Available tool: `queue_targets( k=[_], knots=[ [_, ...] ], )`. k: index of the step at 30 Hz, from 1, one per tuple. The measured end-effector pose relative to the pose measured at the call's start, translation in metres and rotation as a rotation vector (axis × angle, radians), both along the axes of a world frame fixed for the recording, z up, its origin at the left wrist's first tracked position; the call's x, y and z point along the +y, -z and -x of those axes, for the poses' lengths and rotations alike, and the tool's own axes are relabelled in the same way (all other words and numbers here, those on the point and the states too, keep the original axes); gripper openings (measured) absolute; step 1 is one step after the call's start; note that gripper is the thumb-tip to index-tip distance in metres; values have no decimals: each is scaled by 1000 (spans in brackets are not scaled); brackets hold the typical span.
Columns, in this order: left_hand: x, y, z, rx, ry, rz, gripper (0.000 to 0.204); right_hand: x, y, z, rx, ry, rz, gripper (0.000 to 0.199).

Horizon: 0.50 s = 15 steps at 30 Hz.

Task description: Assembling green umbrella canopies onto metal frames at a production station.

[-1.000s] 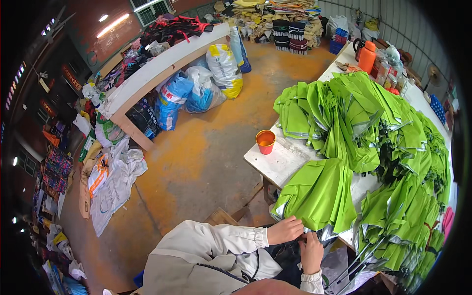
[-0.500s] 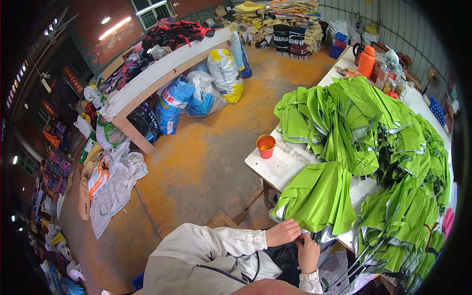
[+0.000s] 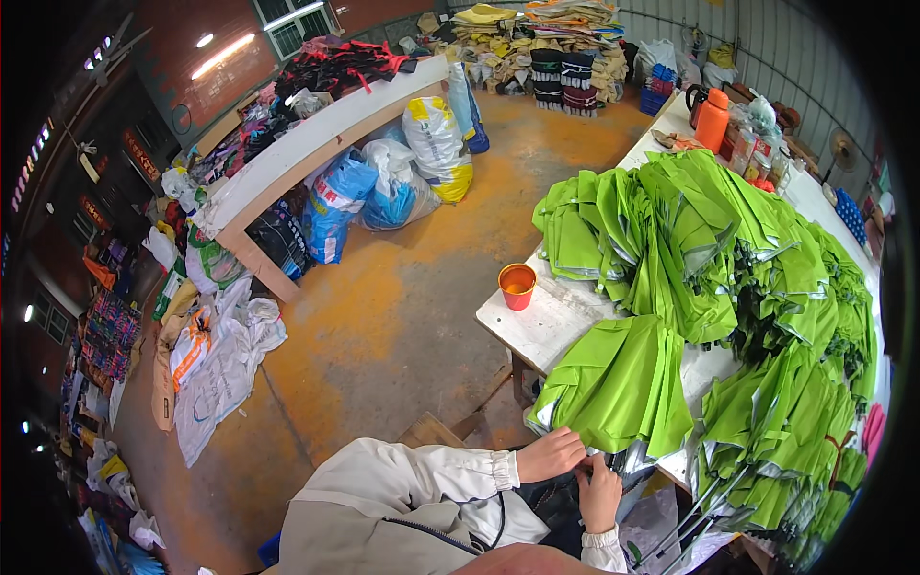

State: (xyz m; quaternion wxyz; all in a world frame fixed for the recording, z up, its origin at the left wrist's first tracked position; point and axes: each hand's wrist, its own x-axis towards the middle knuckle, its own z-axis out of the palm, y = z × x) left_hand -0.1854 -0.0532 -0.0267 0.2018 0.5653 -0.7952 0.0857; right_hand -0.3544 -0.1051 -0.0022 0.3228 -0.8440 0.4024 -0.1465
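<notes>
A half-folded green umbrella (image 3: pixel 618 383) lies over the table's near edge, its pleated cloth fanned out and dark rib ends showing at its near end. At that end my left hand (image 3: pixel 552 455) is closed, fingers bent and pressed together. Just to its right, my right hand (image 3: pixel 601 495) is also closed, thumb and fingertips pinched and raised close to the left fingers. Whatever sits between the fingertips is too small or hidden to make out. More green umbrellas (image 3: pixel 690 216) are heaped farther back, and another bunch (image 3: pixel 776 431) with metal shafts lies to the right.
An orange cup (image 3: pixel 517 286) stands on the white table's (image 3: pixel 537 326) left corner. At the far end is an orange flask (image 3: pixel 712 120). Across the floor, stuffed sacks (image 3: pixel 436 149) lean by a white-topped bench (image 3: pixel 316 125). Loose white sheeting (image 3: pixel 225 374) lies on the floor at left.
</notes>
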Motion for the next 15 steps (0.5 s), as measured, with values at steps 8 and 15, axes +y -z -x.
queue_targets(
  k=[8,15],
  knots=[
    [-2,3,4,22,18,-25,10,5,2,0,-34,45,37,18],
    [0,2,-1,179,22,3,12,5,-2,0,35,69,-32,18]
  ],
)
